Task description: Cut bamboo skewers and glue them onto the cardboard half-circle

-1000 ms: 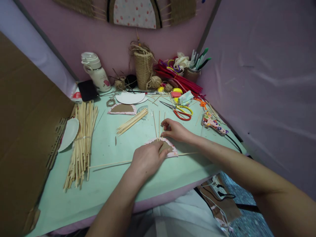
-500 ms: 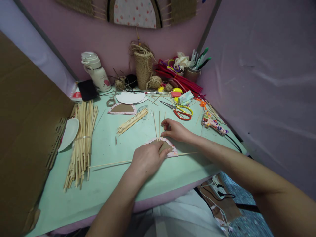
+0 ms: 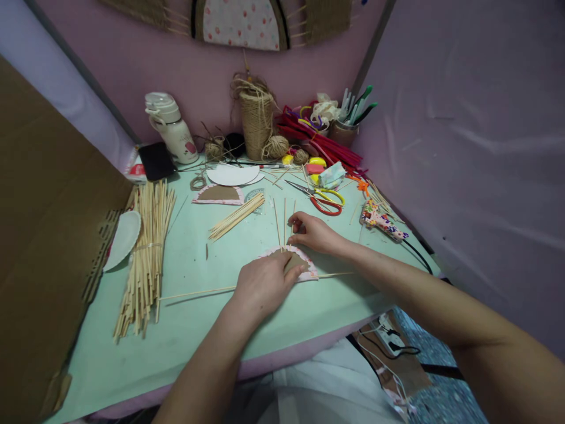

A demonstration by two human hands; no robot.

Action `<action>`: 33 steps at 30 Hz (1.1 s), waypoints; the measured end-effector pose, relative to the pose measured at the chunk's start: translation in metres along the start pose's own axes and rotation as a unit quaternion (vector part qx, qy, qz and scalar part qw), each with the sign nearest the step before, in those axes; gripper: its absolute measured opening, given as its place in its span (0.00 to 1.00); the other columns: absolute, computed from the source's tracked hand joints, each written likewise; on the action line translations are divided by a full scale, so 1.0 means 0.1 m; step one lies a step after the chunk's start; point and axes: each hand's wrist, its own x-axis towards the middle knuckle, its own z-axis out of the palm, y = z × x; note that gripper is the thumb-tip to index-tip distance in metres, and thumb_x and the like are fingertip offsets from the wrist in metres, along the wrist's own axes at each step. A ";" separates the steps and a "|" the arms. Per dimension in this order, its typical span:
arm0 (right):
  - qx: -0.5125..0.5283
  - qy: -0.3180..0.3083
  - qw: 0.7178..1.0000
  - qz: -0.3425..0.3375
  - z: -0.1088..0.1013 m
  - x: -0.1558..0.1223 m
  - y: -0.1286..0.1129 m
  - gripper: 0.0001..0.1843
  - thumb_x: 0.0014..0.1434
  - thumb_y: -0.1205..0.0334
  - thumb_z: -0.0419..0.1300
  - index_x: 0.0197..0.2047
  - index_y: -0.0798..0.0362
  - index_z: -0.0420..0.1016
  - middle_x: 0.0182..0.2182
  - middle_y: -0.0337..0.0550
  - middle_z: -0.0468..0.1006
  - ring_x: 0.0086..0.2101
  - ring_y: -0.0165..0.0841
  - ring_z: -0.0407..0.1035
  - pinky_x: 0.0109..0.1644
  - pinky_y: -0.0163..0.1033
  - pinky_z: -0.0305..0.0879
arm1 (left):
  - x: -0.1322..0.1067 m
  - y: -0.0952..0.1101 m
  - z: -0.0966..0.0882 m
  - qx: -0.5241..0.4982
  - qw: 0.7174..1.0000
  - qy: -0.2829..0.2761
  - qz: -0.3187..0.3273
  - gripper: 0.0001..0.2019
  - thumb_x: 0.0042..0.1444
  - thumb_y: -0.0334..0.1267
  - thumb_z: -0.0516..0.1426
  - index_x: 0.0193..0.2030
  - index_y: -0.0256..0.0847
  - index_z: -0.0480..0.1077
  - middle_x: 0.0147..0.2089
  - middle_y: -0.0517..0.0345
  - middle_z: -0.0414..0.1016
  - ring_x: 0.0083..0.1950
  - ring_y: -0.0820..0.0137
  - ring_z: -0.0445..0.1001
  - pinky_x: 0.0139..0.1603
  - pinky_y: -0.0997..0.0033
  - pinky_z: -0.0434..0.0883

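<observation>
A small cardboard half-circle (image 3: 302,259) with a pink-and-white fabric edge lies near the front of the table. My left hand (image 3: 265,281) holds it down, thumb across the cardboard and fingertips near its curved edge. Several thin bamboo sticks fan out from that edge; one upright stick (image 3: 285,221) stands near the middle of the fan. At the right of the fan, my right hand (image 3: 314,231) pinches a stick (image 3: 293,218) between thumb and fingers. Another long stick (image 3: 198,292) runs sideways out from under my left hand.
A big bundle of bamboo sticks (image 3: 148,253) lies left, a smaller stick pile (image 3: 237,218) nearer the middle. Behind are a second half-circle (image 3: 218,195), scissors (image 3: 326,201), a twine spool (image 3: 256,123) and a white bottle (image 3: 173,129). A glue gun (image 3: 382,222) rests right, its cord trailing off.
</observation>
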 end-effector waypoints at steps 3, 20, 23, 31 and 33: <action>0.002 0.001 1.000 0.002 0.00 0.00 0.00 0.20 0.46 0.63 0.67 0.43 0.52 0.68 0.32 0.36 0.72 0.30 0.29 0.65 0.34 0.34 0.58 | 0.00 -0.01 0.00 -0.004 1.000 -0.002 -0.001 0.21 0.64 0.55 0.42 0.53 0.50 0.68 0.45 0.55 0.79 0.46 0.60 0.76 0.38 0.67 0.66; 0.007 0.000 1.000 0.002 0.01 0.00 0.02 0.20 0.46 0.63 0.67 0.43 0.53 0.68 0.32 0.36 0.72 0.30 0.29 0.65 0.34 0.34 0.59 | 0.01 -0.02 0.02 -0.005 1.000 0.007 0.004 0.22 0.63 0.56 0.42 0.53 0.50 0.68 0.45 0.55 0.79 0.44 0.58 0.76 0.35 0.67 0.64; 0.009 0.002 1.000 -0.003 0.01 0.00 0.02 0.20 0.46 0.63 0.67 0.42 0.52 0.68 0.31 0.35 0.72 0.30 0.29 0.65 0.34 0.34 0.59 | 0.01 -0.02 0.02 -0.009 1.000 0.011 0.006 0.22 0.63 0.56 0.43 0.53 0.50 0.68 0.45 0.55 0.79 0.44 0.57 0.76 0.34 0.67 0.63; 0.004 0.006 1.000 -0.008 0.02 0.01 0.04 0.20 0.45 0.63 0.68 0.42 0.52 0.69 0.31 0.35 0.73 0.30 0.29 0.65 0.33 0.34 0.59 | 0.01 -0.04 0.04 -0.014 1.000 0.018 0.009 0.20 0.63 0.55 0.44 0.52 0.51 0.69 0.44 0.56 0.79 0.44 0.56 0.76 0.33 0.66 0.61; 0.003 0.007 1.000 -0.009 0.02 0.01 0.03 0.19 0.45 0.62 0.68 0.41 0.52 0.69 0.31 0.36 0.73 0.29 0.29 0.65 0.33 0.34 0.59 | 0.01 -0.04 0.04 -0.016 1.000 0.016 0.007 0.21 0.63 0.54 0.44 0.52 0.50 0.69 0.45 0.55 0.79 0.44 0.55 0.76 0.33 0.66 0.61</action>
